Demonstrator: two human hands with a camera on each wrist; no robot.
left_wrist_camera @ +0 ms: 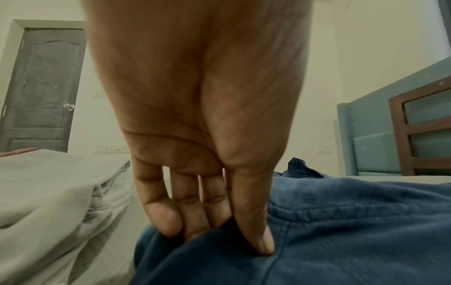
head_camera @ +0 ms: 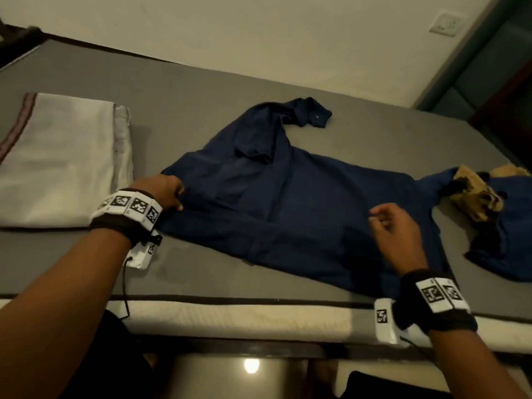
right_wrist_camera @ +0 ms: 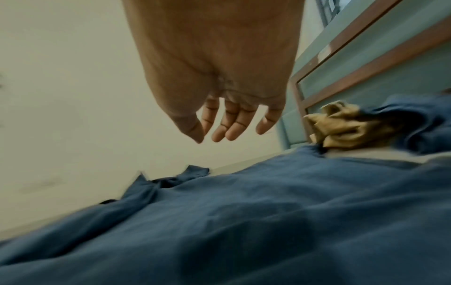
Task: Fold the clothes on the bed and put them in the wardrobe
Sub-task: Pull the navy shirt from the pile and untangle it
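We are pinching the navy shirt [head_camera: 288, 208] edge with our left hand [head_camera: 164, 191], beside the folded white cloth [head_camera: 57, 159] on the bed [head_camera: 201, 90]. Our right hand [head_camera: 397, 231] is hovering above it, fingers loosely spread.

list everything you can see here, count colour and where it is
navy shirt: one, dark blue, spread across the middle of the bed, one sleeve bent toward the wall
folded cloth: one, pale grey with a dark stripe, on the bed beside the shirt
tan and black garment: one, crumpled at the bed's far end on more blue fabric
bed: one, grey surface, pale side edge
wall socket: one, white, on the wall
door: one, grey, closed
left hand: pinches the shirt's edge
right hand: above the shirt, fingers loose, holding nothing
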